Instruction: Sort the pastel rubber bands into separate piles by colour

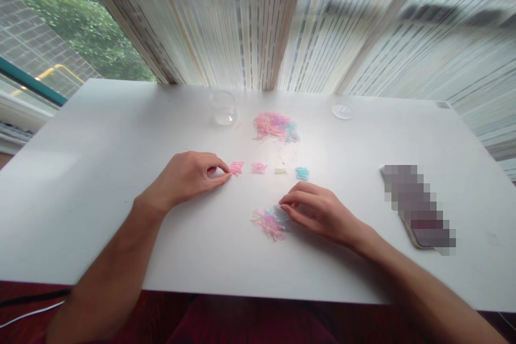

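A smooth white table (pixel 100 172) stretches out beneath both hands and beyond them to a striped, see-through curtain (pixel 242 21). Past the left hand, at the far left, a window (pixel 76 37) shows green foliage and paving, and daylight pales that end of the tabletop. A clear cup (pixel 223 112) stands beyond the left hand, a clear round lid (pixel 342 112) lies beyond the right, and a blurred-out phone (pixel 421 209) rests to the right of the right hand.

The left hand (pixel 197 174) has its thumb and forefinger tips together at the near-left edge of a bright pink bundle (pixel 237 167); whether they pinch a strand cannot be told. Rightward from it run a paler pink bundle (pixel 258 167), a cream bundle (pixel 281 171) and a blue bundle (pixel 302 173), the last just beyond the right hand.

The right hand (pixel 316 207) is loosely curled, thumb and forefinger tips close together at the right edge of a mixed pastel pile (pixel 269 224); whether they grip anything cannot be told. A larger pastel heap (pixel 275 126) lies farther out, between the two hands.
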`<state>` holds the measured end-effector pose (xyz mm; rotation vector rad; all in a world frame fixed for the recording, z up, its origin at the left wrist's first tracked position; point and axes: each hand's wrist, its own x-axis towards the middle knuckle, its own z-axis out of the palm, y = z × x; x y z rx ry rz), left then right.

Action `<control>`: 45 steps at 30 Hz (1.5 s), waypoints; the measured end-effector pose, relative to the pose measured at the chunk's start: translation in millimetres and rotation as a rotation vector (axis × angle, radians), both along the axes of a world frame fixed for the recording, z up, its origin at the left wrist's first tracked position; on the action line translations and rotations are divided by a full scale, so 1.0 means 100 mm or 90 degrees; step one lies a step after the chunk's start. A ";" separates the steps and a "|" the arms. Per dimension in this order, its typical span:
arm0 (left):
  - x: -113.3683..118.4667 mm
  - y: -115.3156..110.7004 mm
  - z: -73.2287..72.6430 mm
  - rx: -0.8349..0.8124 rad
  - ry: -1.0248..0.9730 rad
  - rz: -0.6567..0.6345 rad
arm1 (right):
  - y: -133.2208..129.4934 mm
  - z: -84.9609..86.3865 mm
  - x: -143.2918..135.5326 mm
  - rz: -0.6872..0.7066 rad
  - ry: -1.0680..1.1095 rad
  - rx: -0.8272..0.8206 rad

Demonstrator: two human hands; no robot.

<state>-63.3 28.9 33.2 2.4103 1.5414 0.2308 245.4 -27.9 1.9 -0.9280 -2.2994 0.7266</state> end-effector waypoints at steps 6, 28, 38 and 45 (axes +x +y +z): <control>0.00 0.00 -0.02 -0.002 -0.006 0.001 | 0.00 0.00 -0.01 -0.002 -0.006 -0.001; 0.47 -0.29 -0.16 0.009 -0.235 -0.265 | 0.03 0.09 0.08 -0.010 -0.093 -0.033; 0.48 -0.30 -0.17 -0.108 -0.174 -0.284 | 0.01 0.13 0.04 0.013 -0.127 -0.058; 0.53 -0.34 -0.16 -0.120 -0.199 -0.304 | 0.01 0.08 0.01 0.021 -0.124 -0.030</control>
